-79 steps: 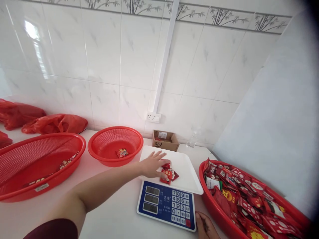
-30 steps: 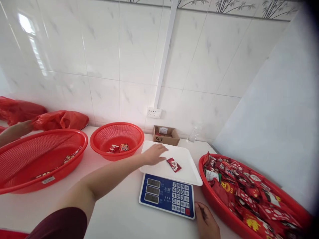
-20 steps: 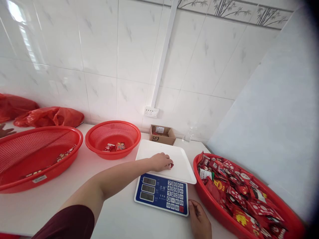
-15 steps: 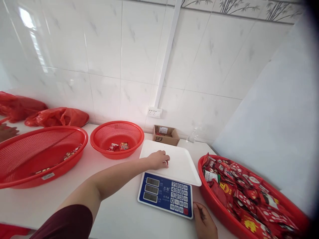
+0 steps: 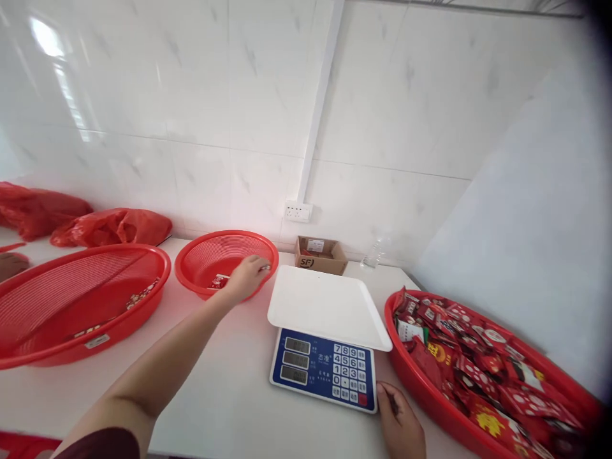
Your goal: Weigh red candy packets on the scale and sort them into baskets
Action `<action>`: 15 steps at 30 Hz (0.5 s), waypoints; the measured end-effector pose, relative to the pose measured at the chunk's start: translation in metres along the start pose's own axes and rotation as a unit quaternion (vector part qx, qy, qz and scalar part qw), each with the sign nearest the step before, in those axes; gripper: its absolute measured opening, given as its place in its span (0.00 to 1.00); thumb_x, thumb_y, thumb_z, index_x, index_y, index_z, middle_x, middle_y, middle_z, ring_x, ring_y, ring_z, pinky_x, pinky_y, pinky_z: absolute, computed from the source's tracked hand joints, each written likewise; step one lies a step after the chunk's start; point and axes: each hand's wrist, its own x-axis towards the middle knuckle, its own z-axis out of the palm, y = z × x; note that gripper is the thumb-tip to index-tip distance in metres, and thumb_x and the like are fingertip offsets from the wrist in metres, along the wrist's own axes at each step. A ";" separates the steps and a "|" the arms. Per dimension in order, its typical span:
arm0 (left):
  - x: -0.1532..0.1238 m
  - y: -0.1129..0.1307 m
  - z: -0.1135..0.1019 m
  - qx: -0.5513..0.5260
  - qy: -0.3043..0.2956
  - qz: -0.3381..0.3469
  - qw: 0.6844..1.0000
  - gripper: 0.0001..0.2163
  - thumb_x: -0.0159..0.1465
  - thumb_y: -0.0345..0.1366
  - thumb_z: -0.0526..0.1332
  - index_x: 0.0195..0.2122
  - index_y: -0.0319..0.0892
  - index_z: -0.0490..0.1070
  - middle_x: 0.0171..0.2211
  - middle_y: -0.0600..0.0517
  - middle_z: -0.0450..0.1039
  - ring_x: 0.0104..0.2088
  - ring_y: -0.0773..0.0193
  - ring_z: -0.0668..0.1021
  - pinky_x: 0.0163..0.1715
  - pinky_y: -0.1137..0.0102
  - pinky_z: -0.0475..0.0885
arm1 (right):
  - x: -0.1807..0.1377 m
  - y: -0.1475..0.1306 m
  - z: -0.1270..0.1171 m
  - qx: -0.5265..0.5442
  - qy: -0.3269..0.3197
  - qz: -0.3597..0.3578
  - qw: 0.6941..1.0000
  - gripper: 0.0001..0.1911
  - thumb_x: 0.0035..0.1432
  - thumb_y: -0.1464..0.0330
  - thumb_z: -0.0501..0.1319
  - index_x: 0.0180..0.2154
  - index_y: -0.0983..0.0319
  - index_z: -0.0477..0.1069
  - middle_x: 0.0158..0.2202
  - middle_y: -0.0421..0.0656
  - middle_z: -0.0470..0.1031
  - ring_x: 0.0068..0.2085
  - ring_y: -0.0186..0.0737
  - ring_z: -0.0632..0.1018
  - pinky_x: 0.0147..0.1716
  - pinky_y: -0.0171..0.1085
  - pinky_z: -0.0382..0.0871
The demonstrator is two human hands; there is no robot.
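My left hand reaches over the small red mesh basket, fingers curled round a snack packet that is almost wholly hidden. A red packet lies in that basket beside the hand. The white tray of the blue-faced scale is bare. My right hand rests loosely closed on the table, at the scale's front right corner. It lies beside the large red basket heaped with red snack packets.
A big red mesh basket with a few packets stands at the left. Red plastic bags lie behind it by the tiled wall. A small cardboard box and a clear bottle stand behind the scale. Another person's hand shows at the far left.
My left hand closed on the last red packet on the scale tray and carried it left over the small basket. The tray now holds nothing. My right hand stayed put.
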 end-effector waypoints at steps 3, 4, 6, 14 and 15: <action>-0.016 -0.024 -0.009 0.025 0.009 -0.052 0.998 0.14 0.64 0.41 0.49 0.42 0.42 0.70 0.41 0.45 0.74 0.37 0.56 0.76 0.31 0.68 0.69 | -0.003 -0.008 0.001 0.022 0.005 -0.013 1.000 0.24 0.48 0.48 0.54 0.34 0.61 0.72 0.35 0.47 0.78 0.38 0.46 0.76 0.37 0.39 0.69; -0.022 -0.033 -0.009 0.031 0.005 -0.055 0.998 0.14 0.63 0.42 0.50 0.40 0.42 0.71 0.37 0.45 0.75 0.35 0.55 0.76 0.30 0.67 0.69 | -0.004 -0.010 0.002 0.029 0.014 -0.021 0.999 0.23 0.49 0.49 0.54 0.34 0.61 0.72 0.36 0.47 0.78 0.38 0.46 0.76 0.38 0.39 0.69; -0.032 -0.053 -0.005 0.077 0.025 -0.064 0.995 0.14 0.62 0.45 0.50 0.38 0.44 0.72 0.32 0.48 0.77 0.32 0.55 0.77 0.30 0.65 0.69 | -0.008 -0.014 0.004 0.035 0.050 -0.034 0.998 0.23 0.50 0.50 0.54 0.35 0.62 0.71 0.36 0.48 0.77 0.38 0.45 0.76 0.39 0.40 0.69; -0.056 -0.068 0.011 0.120 0.290 0.020 0.949 0.14 0.62 0.47 0.50 0.39 0.47 0.70 0.35 0.49 0.75 0.40 0.48 0.76 0.41 0.45 0.68 | -0.014 -0.056 -0.035 -0.079 0.144 -0.187 0.968 0.17 0.58 0.59 0.51 0.39 0.62 0.71 0.39 0.49 0.76 0.40 0.42 0.76 0.41 0.39 0.69; -0.059 -0.057 0.011 0.079 0.304 0.042 0.948 0.12 0.63 0.45 0.51 0.40 0.48 0.69 0.37 0.49 0.75 0.44 0.49 0.75 0.46 0.46 0.67 | -0.007 -0.064 -0.047 -0.106 0.156 -0.200 0.962 0.16 0.58 0.60 0.51 0.40 0.62 0.71 0.40 0.49 0.76 0.41 0.42 0.75 0.41 0.39 0.68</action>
